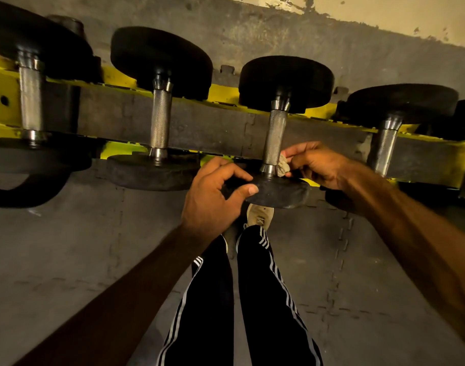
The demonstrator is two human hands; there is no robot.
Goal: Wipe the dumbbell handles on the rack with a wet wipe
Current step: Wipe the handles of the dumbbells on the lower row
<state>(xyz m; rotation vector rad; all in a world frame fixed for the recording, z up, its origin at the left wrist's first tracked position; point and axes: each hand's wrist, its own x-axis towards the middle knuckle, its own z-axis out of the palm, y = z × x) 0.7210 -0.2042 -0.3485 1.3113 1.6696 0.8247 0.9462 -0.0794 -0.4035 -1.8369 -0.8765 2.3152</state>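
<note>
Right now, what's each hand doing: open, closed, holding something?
Left hand: closed, gripping the dumbbell by its near end.
Right hand: closed, pinching the wipe against the same dumbbell.

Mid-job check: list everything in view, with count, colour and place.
dumbbells: four whole, a fifth cut off at right; black heads, steel handles; across the rack.
rack: one, yellow, under the dumbbells.
wipe: one, greyish, crumpled, against the near end of the third dumbbell handle.
floor mats: grey, interlocking, below the rack.
wall: cream, chipped, top right.
trousers: black, white stripes, bottom centre.
shoe: one, beige, below the third dumbbell.
left hand: grips the third dumbbell's near head.
right hand: pinches the wipe.
</note>
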